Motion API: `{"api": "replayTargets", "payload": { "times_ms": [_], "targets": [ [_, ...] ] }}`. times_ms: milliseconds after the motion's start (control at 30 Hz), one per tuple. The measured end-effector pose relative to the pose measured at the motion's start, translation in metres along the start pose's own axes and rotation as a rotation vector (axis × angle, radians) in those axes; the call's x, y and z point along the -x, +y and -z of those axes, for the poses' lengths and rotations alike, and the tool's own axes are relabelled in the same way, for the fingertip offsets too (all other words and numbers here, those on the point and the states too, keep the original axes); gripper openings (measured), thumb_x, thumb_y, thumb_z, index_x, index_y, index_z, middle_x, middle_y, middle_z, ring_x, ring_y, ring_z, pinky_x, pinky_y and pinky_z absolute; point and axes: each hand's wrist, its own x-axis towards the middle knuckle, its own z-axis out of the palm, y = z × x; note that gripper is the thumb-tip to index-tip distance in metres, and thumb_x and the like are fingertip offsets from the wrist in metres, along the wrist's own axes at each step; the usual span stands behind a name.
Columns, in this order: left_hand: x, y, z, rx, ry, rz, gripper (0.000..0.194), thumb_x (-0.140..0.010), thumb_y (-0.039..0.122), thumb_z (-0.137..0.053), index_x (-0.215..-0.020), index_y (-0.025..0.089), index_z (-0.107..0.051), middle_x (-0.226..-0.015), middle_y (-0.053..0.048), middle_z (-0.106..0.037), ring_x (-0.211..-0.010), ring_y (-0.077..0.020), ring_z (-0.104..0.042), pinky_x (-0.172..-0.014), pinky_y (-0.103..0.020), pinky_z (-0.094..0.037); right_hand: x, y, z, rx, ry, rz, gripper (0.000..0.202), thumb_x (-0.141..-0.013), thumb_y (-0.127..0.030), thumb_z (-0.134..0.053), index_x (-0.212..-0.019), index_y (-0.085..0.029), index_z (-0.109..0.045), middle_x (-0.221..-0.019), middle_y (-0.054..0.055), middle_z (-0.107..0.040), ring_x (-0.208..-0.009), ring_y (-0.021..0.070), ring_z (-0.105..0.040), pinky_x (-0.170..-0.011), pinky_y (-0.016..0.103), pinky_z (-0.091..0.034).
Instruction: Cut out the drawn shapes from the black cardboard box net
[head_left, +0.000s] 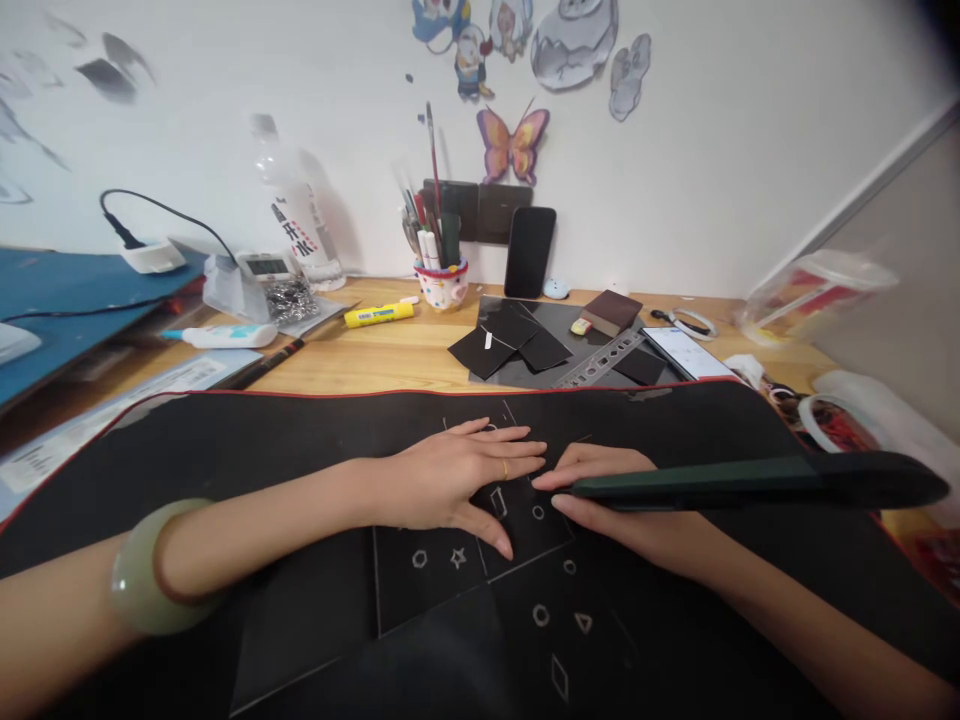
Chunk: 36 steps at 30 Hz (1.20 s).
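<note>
A right hand (639, 530) grips a dark green pen (720, 484) between thumb and fingers above a desk's black mat (322, 425). The pen's long axis runs nearly level across the view, writing end pointing left, rounded end right; whether its tip touches anything cannot be told. Beside it, the left hand (450, 475) lies flat on black paper (439, 600), fingers slightly spread and pointing right.

The left hand (450, 475) lay spread on black paper (427, 605) bearing small outlined shapes, while the right hand (660, 540) held a dark green pen (712, 484); behind stood a pen cup (441, 287) and a bottle (296, 220)
</note>
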Motion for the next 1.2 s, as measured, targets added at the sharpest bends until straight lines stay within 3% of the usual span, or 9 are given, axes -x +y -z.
{"api": "replayTargets", "payload": {
  "times_ms": [133, 233, 433, 867, 1200],
  "targets": [
    [0.002, -0.001, -0.004, -0.022, 0.019, 0.005, 0.077, -0.075, 0.057, -0.052, -0.137, 0.022, -0.022, -0.141, -0.008, -0.029, -0.133, -0.022, -0.018, -0.107, -0.046, -0.012, 0.002, -0.004, -0.007, 0.049, 0.136, -0.111, 0.016, -0.075, -0.02, -0.056, -0.084, -0.022, -0.069, -0.078, 0.001, -0.065, -0.069, 0.0125, -0.061, -0.064, 0.024, -0.049],
    [0.003, -0.001, -0.004, -0.039, 0.018, 0.023, 0.075, -0.076, 0.058, -0.049, -0.137, 0.023, -0.022, -0.142, -0.004, -0.028, -0.133, -0.0193, -0.017, -0.108, -0.042, -0.01, 0.004, -0.006, -0.01, 0.079, 0.189, -0.114, 0.015, -0.076, -0.019, -0.055, -0.08, -0.023, -0.069, -0.076, 0.0, -0.067, -0.071, 0.0115, -0.062, -0.066, 0.021, -0.049],
    [0.003, -0.001, -0.004, -0.076, -0.001, 0.025, 0.075, -0.077, 0.059, -0.048, -0.137, 0.022, -0.023, -0.143, -0.001, -0.024, -0.134, -0.0164, -0.014, -0.109, -0.037, -0.009, 0.008, -0.006, -0.012, 0.121, 0.197, -0.096, 0.015, -0.077, -0.018, -0.056, -0.082, -0.023, -0.07, -0.078, -0.001, -0.068, -0.072, 0.0107, -0.063, -0.066, 0.018, -0.048],
    [0.003, -0.002, -0.003, -0.044, 0.016, 0.003, 0.073, -0.078, 0.057, -0.05, -0.137, 0.022, -0.024, -0.142, -0.004, -0.028, -0.133, -0.0194, -0.019, -0.108, -0.04, -0.01, 0.011, -0.003, -0.009, 0.165, 0.155, -0.065, 0.017, -0.078, -0.019, -0.056, -0.085, -0.027, -0.069, -0.079, -0.003, -0.068, -0.072, 0.0101, -0.063, -0.065, 0.018, -0.049],
    [0.003, -0.002, -0.003, -0.049, 0.006, 0.009, 0.072, -0.079, 0.059, -0.045, -0.137, 0.022, -0.024, -0.143, -0.002, -0.026, -0.133, -0.0185, -0.017, -0.109, -0.038, -0.008, 0.012, -0.001, -0.012, 0.195, 0.214, -0.026, 0.017, -0.076, -0.016, -0.057, -0.083, -0.025, -0.069, -0.075, -0.002, -0.068, -0.066, 0.0111, -0.064, -0.059, 0.019, -0.05]
  ]
}}
